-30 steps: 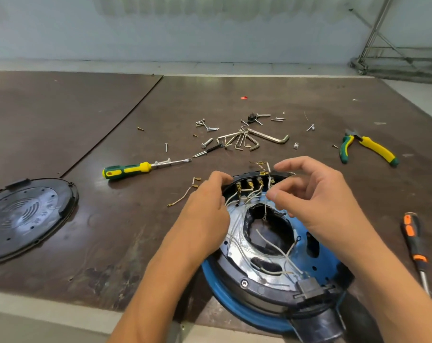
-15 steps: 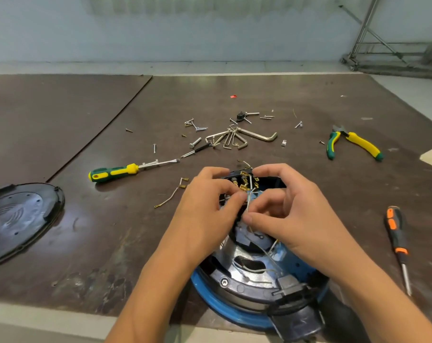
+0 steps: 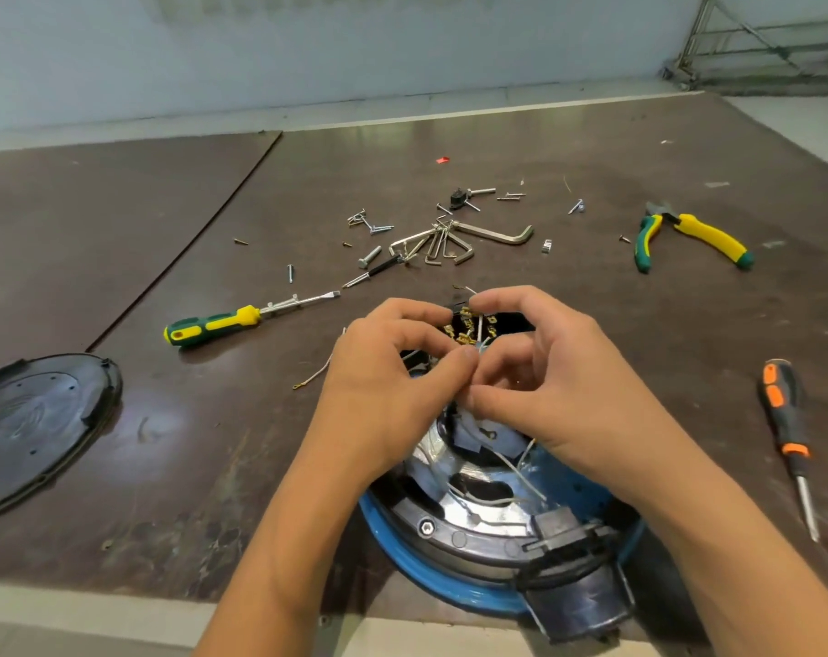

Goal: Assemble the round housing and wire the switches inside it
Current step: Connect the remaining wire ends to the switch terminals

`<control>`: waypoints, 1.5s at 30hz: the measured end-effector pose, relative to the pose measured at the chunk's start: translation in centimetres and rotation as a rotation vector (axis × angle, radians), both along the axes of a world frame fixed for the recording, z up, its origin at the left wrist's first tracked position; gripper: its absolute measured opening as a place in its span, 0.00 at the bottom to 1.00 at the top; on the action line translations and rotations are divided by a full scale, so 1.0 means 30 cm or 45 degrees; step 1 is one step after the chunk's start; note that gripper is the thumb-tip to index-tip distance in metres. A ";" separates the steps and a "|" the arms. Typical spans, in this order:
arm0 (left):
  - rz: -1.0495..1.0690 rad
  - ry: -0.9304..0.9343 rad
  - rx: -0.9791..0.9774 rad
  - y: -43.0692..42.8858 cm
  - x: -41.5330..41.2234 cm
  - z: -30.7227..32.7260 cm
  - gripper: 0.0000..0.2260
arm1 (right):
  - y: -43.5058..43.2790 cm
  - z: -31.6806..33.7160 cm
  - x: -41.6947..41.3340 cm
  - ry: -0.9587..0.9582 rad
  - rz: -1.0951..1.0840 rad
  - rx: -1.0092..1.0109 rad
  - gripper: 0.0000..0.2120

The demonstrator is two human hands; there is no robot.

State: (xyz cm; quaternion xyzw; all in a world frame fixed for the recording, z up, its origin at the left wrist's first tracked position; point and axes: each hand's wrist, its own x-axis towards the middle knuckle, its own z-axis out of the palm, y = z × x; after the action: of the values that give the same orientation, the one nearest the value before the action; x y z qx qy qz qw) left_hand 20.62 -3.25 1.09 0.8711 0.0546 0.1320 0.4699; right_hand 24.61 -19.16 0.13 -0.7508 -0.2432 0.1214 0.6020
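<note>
Now I'm wiring: my left hand [image 3: 383, 386] and right hand [image 3: 559, 391] both pinch a thin wire [image 3: 481, 325] over the housing [image 3: 405, 559], at the table [image 3: 203, 448] near edge. Next it needs steady guiding onto a far-side terminal [image 3: 460, 338].

The left hand [image 3: 383, 372] and right hand [image 3: 559, 386] meet fingertip to fingertip over the round housing [image 3: 450, 578], pinching thin white wires [image 3: 482, 327] just below the brass-terminal switch block [image 3: 464, 331]. Left of the grip lie a green-yellow screwdriver [image 3: 213, 324] and a black cover [image 3: 32, 419]. Beyond it are hex keys [image 3: 455, 244], and to its right pliers [image 3: 687, 234].
</note>
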 end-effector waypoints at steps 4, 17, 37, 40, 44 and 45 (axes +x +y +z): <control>0.013 0.010 0.102 0.005 0.005 0.000 0.06 | 0.015 -0.006 0.001 -0.075 0.031 -0.145 0.33; -0.071 0.110 0.510 0.093 0.000 -0.022 0.09 | -0.003 0.003 0.024 -0.185 -0.098 -0.172 0.19; -0.152 0.138 0.758 0.127 -0.013 -0.004 0.11 | 0.021 -0.010 0.096 -0.585 0.223 -0.657 0.17; -0.175 0.138 0.821 0.121 -0.006 -0.014 0.12 | 0.024 -0.009 0.094 -0.597 0.152 -0.640 0.11; -0.200 0.118 0.859 0.105 0.008 -0.017 0.11 | 0.023 -0.011 0.096 -0.626 0.116 -0.674 0.05; -0.198 0.117 0.870 0.102 0.012 -0.017 0.11 | 0.021 -0.015 0.096 -0.636 0.112 -0.672 0.08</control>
State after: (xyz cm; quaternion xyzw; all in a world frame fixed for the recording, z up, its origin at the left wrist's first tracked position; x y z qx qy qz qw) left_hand 20.97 -0.20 0.59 0.9846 -0.0383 0.0673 0.1570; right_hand 27.49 -18.52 -0.31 -0.8756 -0.3751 0.0187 0.3036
